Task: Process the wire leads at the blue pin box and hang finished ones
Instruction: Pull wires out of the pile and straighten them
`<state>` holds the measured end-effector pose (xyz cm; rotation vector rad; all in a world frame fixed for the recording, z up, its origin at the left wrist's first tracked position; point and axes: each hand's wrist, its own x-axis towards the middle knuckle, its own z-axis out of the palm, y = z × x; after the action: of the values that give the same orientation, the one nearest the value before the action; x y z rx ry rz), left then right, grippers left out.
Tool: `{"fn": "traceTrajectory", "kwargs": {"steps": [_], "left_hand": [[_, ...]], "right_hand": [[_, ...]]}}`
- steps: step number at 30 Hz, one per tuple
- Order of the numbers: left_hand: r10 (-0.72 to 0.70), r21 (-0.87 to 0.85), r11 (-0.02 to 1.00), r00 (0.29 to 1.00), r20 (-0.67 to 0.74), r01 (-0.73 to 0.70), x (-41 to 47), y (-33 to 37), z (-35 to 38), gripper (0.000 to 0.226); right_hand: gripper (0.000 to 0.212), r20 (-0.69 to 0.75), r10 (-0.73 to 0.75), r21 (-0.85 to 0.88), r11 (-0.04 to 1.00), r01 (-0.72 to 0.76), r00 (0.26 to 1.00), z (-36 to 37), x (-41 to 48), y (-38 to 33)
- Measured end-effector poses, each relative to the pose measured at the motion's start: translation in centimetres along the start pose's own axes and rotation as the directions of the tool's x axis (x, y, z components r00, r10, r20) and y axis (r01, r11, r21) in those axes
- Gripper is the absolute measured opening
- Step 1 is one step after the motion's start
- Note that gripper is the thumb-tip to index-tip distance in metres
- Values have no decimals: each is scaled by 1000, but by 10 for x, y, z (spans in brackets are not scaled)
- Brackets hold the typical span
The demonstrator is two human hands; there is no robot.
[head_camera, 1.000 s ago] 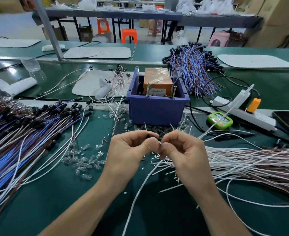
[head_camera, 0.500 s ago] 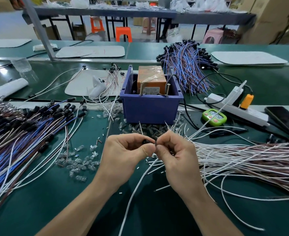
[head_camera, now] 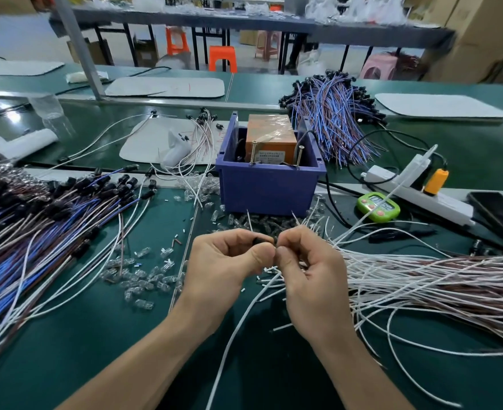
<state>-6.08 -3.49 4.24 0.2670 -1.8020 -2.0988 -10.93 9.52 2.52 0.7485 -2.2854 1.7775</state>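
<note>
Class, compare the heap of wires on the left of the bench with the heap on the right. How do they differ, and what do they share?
Colour: the left heap mixes blue, brown and white wires; the right heap is white and reddish-brown, with no blue. Ends: the left heap's wires carry black caps; the right heap's near ends are bare. Both lie loose on the green bench.

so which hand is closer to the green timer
Right. The right hand sits below and left of the green timer; the left hand is farther left, past the right one.
</note>
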Motion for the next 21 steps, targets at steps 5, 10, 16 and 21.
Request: {"fn": "traceTrajectory", "kwargs": {"steps": [5, 10, 16, 21], "left_hand": [[-4, 36, 999, 1000, 16, 3, 0, -4, -1, 12], [27, 45, 999, 999, 18, -28, -2, -4, -1, 12], [344, 375, 879, 936, -71, -295, -8, 6, 1, 24], [444, 439, 824, 890, -106, -359, -11, 6, 1, 21]], "right_hand": [[13, -11, -10, -14, 1000, 10, 1000, 0, -2, 0], [11, 7, 16, 20, 1000, -16, 1000, 2, -2, 3], [8, 232, 79, 492, 850, -187, 970, 1, 8, 1], [23, 358, 51, 636, 717, -284, 932, 3, 7, -6]]}}
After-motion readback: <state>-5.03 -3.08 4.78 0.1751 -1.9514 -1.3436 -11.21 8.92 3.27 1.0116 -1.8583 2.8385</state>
